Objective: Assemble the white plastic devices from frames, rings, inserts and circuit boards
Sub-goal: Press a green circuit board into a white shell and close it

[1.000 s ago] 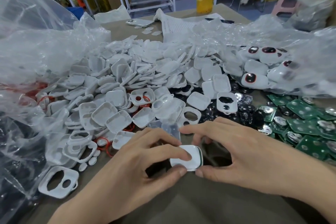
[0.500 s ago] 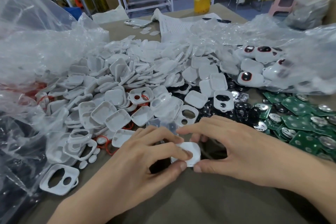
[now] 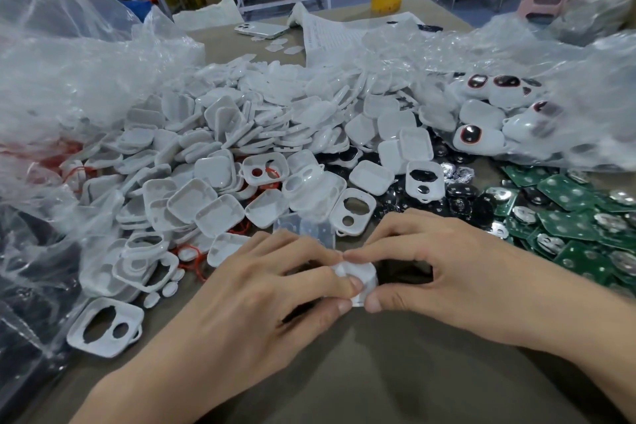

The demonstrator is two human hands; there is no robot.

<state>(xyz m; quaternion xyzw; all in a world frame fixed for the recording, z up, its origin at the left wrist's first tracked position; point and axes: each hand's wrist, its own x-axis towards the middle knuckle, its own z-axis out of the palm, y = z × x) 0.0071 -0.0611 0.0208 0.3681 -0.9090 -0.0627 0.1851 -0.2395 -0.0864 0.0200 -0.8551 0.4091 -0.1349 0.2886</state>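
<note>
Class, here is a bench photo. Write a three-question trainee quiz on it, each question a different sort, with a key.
1. True or false: the left hand and the right hand both pinch the small white part.
2. The green circuit boards lie: A on the person's left; B on the person's right; C in the left hand.
3. How many openings has the lone white frame lying at the near left?
Key: 1 true; 2 B; 3 two.
</note>
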